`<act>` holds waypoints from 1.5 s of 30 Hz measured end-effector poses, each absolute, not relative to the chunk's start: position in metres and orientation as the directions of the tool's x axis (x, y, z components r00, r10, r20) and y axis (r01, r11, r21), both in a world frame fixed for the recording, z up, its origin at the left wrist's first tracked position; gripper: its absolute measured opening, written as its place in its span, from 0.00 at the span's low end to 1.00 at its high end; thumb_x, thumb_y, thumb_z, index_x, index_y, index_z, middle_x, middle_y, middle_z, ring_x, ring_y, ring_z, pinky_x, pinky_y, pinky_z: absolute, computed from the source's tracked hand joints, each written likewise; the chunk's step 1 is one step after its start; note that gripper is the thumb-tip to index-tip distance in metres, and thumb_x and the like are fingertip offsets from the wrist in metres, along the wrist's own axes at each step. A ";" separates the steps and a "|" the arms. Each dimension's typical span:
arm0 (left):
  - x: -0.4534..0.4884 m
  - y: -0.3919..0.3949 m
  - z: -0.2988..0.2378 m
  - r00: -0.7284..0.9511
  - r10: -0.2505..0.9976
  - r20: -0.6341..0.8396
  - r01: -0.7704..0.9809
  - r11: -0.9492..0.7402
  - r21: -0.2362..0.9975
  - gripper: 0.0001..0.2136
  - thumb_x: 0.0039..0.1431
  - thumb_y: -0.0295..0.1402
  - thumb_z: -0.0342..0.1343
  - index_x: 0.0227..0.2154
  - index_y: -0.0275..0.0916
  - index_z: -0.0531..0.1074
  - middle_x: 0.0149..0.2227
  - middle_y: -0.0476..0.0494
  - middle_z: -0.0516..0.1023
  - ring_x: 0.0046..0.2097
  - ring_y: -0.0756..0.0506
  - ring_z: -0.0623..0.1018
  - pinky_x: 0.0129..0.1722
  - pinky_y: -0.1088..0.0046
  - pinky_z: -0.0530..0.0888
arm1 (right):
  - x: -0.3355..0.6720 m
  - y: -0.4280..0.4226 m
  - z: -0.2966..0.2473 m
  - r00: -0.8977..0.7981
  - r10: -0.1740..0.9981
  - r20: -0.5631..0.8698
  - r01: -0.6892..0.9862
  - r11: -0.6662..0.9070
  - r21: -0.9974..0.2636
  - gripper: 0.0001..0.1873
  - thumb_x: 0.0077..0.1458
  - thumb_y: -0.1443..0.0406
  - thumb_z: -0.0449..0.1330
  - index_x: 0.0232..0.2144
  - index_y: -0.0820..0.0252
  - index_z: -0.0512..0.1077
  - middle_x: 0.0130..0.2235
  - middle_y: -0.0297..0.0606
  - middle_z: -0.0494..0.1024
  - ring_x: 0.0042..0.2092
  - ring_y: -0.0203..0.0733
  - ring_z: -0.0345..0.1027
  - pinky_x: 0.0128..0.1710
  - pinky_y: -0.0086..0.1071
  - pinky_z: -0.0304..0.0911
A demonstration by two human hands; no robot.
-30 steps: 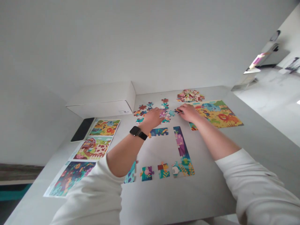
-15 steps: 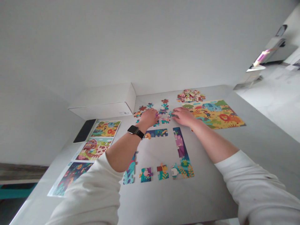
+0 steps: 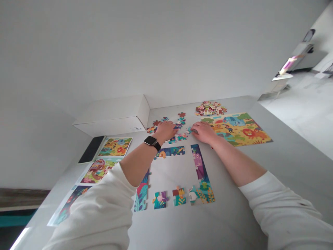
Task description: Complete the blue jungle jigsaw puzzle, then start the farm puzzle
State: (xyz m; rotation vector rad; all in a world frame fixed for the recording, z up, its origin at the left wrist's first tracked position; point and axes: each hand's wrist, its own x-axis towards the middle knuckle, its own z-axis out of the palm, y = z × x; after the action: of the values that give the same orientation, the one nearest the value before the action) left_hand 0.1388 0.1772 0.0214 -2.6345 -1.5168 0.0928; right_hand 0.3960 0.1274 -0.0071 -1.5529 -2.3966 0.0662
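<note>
My left hand [image 3: 166,130], with a dark watch on its wrist, reaches over loose jigsaw pieces, its fingers bent down and somewhat apart. Its fingertips are by a purple-blue puzzle piece [image 3: 178,126], and the hand covers part of the group. To its right, my right hand [image 3: 203,132] has its fingers drawn together at a small teal puzzle piece [image 3: 189,130] on the table. Nearer to me lie joined border sections: a dark blue top strip [image 3: 173,151], a right side with a purple creature [image 3: 199,163] and a left strip [image 3: 142,196].
Single pieces [image 3: 160,199] lie along the bottom row. A finished-looking animal picture [image 3: 240,130] is at right, below a heap of pieces [image 3: 210,108]. A white box [image 3: 111,116], a dark phone-like slab [image 3: 91,150] and picture sheets [image 3: 114,146] are at left.
My left hand has shifted slightly right across the loose pieces, uncovering less of the purple-pink one. My right hand stays by the teal piece. The view has tilted a little.
</note>
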 end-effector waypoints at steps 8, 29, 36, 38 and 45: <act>0.140 0.173 0.017 0.563 0.826 0.022 0.826 -0.562 -0.042 0.23 0.77 0.42 0.49 0.69 0.45 0.70 0.71 0.38 0.72 0.68 0.36 0.74 0.67 0.57 0.69 | 0.394 0.126 -0.007 -0.374 0.903 0.214 0.893 0.413 -0.181 0.12 0.70 0.61 0.62 0.50 0.55 0.83 0.55 0.46 0.82 0.58 0.57 0.73 0.64 0.49 0.62; 0.137 0.184 0.009 0.405 0.914 0.036 0.914 -0.405 -0.009 0.22 0.72 0.47 0.55 0.62 0.46 0.78 0.64 0.34 0.74 0.64 0.33 0.74 0.65 0.53 0.71 | 0.395 0.126 -0.007 -0.373 0.905 0.202 0.890 0.411 -0.199 0.12 0.70 0.61 0.62 0.51 0.54 0.82 0.56 0.45 0.82 0.58 0.58 0.73 0.65 0.50 0.62; 0.123 0.185 0.007 0.506 0.862 0.044 0.854 -0.507 0.117 0.21 0.72 0.34 0.53 0.64 0.47 0.77 0.69 0.37 0.73 0.68 0.38 0.73 0.71 0.54 0.68 | 0.396 0.127 -0.007 -0.383 0.900 0.209 0.882 0.423 -0.207 0.12 0.69 0.61 0.63 0.51 0.54 0.82 0.56 0.45 0.83 0.58 0.57 0.74 0.64 0.49 0.62; 0.117 0.184 0.007 0.499 0.864 0.071 0.853 -0.504 0.136 0.24 0.71 0.30 0.52 0.67 0.43 0.74 0.69 0.36 0.74 0.69 0.38 0.73 0.72 0.55 0.68 | 0.396 0.127 -0.006 -0.393 0.894 0.214 0.877 0.434 -0.207 0.12 0.69 0.62 0.63 0.50 0.55 0.83 0.56 0.45 0.84 0.57 0.56 0.75 0.64 0.48 0.62; 0.091 0.167 0.011 0.457 0.878 0.139 0.863 -0.476 0.168 0.28 0.68 0.29 0.53 0.70 0.33 0.67 0.68 0.32 0.74 0.70 0.36 0.72 0.75 0.55 0.65 | 0.397 0.129 -0.007 -0.386 0.889 0.246 0.869 0.440 -0.225 0.15 0.68 0.64 0.64 0.54 0.57 0.82 0.56 0.47 0.85 0.57 0.57 0.77 0.64 0.49 0.64</act>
State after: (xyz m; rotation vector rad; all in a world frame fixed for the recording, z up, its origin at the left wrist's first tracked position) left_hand 0.0915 0.1666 0.0110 -2.7433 -1.6422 -0.3333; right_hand 0.3974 0.1289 -0.0073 -1.5039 -2.3682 0.0833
